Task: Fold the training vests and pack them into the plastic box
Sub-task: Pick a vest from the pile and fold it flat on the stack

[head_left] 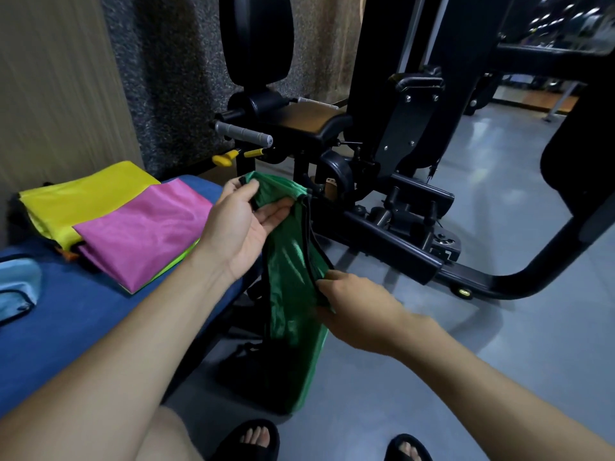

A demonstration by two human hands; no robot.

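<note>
A black gym machine [382, 154] with a padded seat, a tall back pad and a grey-handled bar fills the far half of the view, standing on a pale grey floor [519, 344] beside a speckled dark wall panel [166, 78] and a wood-grain panel at the left. Nearer, at the left, a blue padded bench serves as the desk [83, 321], and on it lies a stack of folded training vests: a yellow vest [76, 197] at the back, a pink vest [139, 227] overlapping its near edge, and a thin lime-green edge showing under the pink one. A light blue cloth [16, 287] lies at the left rim of the desk. In front of the desk's end, a green vest [293, 311] with black trim hangs in the air, its long axis running nearly upright, top edge up by the machine and lower end down close to the floor between desk and feet. The left hand [239, 227] grasps the bunched top of the green vest, thumb and fingers closed round the fabric. The right hand [352, 311] pinches the vest's black-trimmed right edge about halfway down, lower than and to the right of the left hand. Two feet in black slide sandals [256, 440] show at the bottom edge.
</note>
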